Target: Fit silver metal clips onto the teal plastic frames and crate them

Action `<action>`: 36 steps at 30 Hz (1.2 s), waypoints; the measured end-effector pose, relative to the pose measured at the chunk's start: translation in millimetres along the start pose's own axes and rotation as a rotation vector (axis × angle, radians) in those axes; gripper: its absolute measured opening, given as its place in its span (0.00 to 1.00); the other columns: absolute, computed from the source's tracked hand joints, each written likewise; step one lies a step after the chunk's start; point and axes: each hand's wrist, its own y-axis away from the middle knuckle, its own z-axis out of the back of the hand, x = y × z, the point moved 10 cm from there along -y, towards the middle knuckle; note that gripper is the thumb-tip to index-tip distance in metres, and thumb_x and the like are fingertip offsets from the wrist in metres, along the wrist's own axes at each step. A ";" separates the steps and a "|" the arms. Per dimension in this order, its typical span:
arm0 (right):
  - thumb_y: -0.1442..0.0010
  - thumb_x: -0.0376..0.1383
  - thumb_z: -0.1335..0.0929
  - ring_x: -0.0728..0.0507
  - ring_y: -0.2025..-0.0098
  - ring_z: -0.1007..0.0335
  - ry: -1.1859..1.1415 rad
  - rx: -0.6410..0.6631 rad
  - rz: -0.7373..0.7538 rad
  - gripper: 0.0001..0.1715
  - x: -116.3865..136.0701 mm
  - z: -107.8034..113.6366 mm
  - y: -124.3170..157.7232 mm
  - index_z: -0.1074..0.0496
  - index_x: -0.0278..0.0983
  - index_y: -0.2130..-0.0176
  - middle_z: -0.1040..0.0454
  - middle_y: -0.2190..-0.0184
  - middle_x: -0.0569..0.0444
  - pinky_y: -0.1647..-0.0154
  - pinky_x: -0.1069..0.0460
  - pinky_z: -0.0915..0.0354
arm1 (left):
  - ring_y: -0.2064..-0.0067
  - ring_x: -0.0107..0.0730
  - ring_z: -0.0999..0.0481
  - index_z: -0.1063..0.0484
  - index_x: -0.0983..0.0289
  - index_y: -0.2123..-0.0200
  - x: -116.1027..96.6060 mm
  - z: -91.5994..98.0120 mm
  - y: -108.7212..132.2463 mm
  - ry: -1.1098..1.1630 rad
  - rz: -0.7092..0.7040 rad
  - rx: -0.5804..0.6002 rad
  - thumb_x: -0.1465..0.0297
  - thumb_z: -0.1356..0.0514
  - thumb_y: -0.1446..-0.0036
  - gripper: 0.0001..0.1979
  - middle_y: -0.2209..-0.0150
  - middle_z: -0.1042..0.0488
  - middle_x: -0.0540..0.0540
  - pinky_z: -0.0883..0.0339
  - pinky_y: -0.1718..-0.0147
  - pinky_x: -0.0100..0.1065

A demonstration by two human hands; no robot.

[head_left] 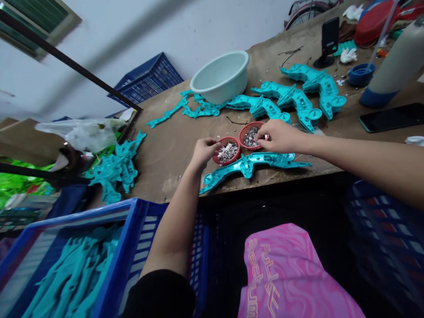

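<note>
My left hand (202, 153) is at the left rim of a small red basket (237, 157) full of tiny shiny metal pieces (228, 151); its fingers are pinched together. Over a second red basket (243, 129), also filled with small metal pieces (251, 136), my right hand (280, 134) has its fingertips closed among the pieces. Whatever either hand pinches is too small to make out. Just in front of the baskets, a turquoise plastic part (247, 167) with a bent, arm-like shape lies along the table's near edge.
More turquoise parts (293, 97) lie behind the baskets, beside a pale basin (220, 77). A heap of them (114, 172) is at left. Blue crates (135, 212) flank my lap. A phone (394, 117), a bottle (394, 66) and a phone stand (324, 61) occupy the right side.
</note>
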 end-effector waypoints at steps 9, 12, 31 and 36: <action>0.33 0.29 0.27 0.44 0.54 0.17 -0.351 -0.056 0.294 0.25 40.5 -3.7 12.1 0.17 0.36 0.38 0.12 0.52 0.49 0.53 0.51 0.25 | 0.76 0.25 0.27 0.15 0.63 0.64 -86.2 -40.4 81.4 0.651 -0.084 0.140 0.58 0.21 0.48 0.16 0.71 0.18 0.54 0.38 0.80 0.26; 0.29 0.34 0.26 0.43 0.52 0.17 -0.377 -0.122 0.436 0.18 52.4 1.6 19.2 0.16 0.36 0.41 0.13 0.51 0.48 0.51 0.50 0.24 | 0.77 0.24 0.28 0.19 0.62 0.68 -103.6 -63.9 103.2 0.814 -0.002 0.257 0.61 0.22 0.50 0.14 0.73 0.19 0.53 0.45 0.82 0.24; 0.27 0.39 0.26 0.42 0.52 0.18 -0.292 -0.196 0.309 0.12 50.8 14.9 20.5 0.10 0.40 0.51 0.13 0.54 0.49 0.49 0.48 0.26 | 0.68 0.32 0.18 0.20 0.62 0.60 -111.8 -59.5 117.6 0.761 -0.095 0.077 0.52 0.26 0.41 0.19 0.62 0.16 0.56 0.40 0.82 0.26; 0.28 0.38 0.27 0.41 0.55 0.19 -0.287 -0.106 0.165 0.12 43.5 8.5 16.6 0.10 0.37 0.56 0.12 0.58 0.48 0.50 0.48 0.29 | 0.57 0.35 0.13 0.17 0.60 0.51 -119.2 -38.9 126.7 0.556 -0.306 -0.249 0.55 0.28 0.33 0.16 0.50 0.14 0.57 0.21 0.65 0.31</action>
